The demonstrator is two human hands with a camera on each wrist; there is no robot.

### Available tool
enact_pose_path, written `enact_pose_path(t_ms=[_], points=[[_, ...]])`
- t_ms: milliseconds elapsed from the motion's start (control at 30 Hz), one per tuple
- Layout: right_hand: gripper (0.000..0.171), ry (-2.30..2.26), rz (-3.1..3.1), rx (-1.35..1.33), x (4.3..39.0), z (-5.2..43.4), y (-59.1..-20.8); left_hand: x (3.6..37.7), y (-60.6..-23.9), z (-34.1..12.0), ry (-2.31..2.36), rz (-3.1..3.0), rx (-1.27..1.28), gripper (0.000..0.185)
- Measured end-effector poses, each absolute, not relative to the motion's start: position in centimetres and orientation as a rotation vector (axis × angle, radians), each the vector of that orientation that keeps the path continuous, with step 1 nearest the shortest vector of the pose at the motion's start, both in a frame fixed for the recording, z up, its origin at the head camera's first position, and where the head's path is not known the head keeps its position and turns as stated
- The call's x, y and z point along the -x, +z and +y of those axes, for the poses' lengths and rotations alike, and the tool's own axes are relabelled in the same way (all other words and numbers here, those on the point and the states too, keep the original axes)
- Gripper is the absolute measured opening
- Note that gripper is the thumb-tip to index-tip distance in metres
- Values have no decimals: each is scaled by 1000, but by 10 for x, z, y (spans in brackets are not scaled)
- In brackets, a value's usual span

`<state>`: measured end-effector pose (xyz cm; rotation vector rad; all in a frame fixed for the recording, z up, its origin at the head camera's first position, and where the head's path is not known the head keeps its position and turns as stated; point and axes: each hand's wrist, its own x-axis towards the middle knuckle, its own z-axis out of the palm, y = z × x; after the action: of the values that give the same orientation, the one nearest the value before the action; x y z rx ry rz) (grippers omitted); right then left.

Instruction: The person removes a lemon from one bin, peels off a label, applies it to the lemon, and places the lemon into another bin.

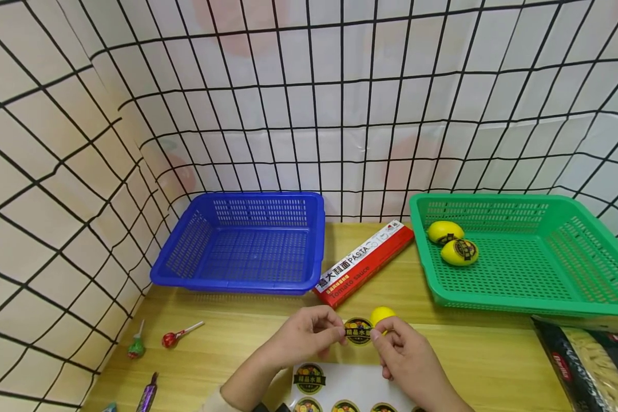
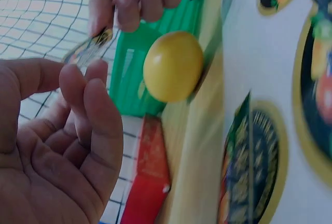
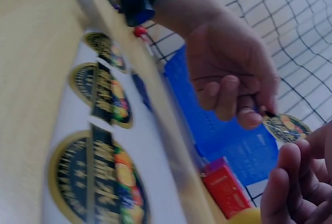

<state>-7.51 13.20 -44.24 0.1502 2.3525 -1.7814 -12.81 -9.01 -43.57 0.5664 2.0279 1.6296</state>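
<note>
My left hand (image 1: 339, 333) and right hand (image 1: 379, 336) each pinch an edge of a round black-and-gold sticker (image 1: 359, 331) just above the table. A plain yellow lemon-shaped ball (image 1: 382, 314) lies on the wood right behind the sticker, by my right fingers. In the left wrist view the sticker (image 2: 88, 51) is between my left fingertips (image 2: 85, 86) and my right hand (image 2: 136, 1), with the ball (image 2: 174, 66) beyond. In the right wrist view my left hand (image 3: 234, 79) holds the sticker (image 3: 285, 127) by its rim. A white sticker sheet (image 1: 340, 384) lies under my wrists.
A blue basket (image 1: 247, 243) stands at the back left. The green basket (image 1: 525, 252) on the right holds two stickered yellow balls (image 1: 452, 242). A red pasta box (image 1: 364, 262) lies between them. Lollipops (image 1: 172, 337) lie at the left, and a pasta packet (image 1: 592, 360) at the right front.
</note>
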Motion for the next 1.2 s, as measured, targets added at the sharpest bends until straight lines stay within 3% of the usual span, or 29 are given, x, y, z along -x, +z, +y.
enact_pose_path(t_ms=[133, 767, 1200], points=[[27, -1783, 2307, -121, 82, 143, -439, 126, -437, -81, 1659, 2059, -496, 12], [25, -1767, 2399, -229, 99, 175, -435, 128, -448, -24, 1974, 2047, -319, 19], [28, -1749, 2478, -240, 105, 178, -442, 131, -455, -20, 1998, 2048, -268, 18]])
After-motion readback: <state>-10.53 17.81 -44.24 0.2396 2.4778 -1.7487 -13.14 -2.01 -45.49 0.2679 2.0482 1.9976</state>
